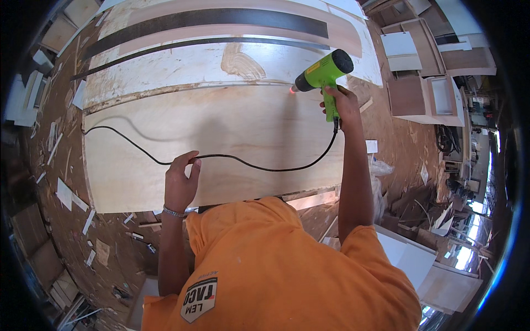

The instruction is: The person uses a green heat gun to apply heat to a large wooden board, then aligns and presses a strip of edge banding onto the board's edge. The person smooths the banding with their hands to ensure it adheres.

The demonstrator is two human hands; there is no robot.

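My right hand is wrapped round the handle of a green heat gun with a black rear end. Its nozzle glows red at the tip and points down to the left, over the far edge of a pale plywood board. From the handle's base a black power cord runs leftward in a loose curve over the board. Near the board's front edge, my left hand has that cord between its thumb and fingers. Shadows of the heat gun and cord fall on the plywood.
Beyond the plywood lies a white panel with a brown glue-like smear, bearing a wide dark strip and a thin dark strip. Offcuts litter the brown floor at left. Unfinished cabinets stand at right.
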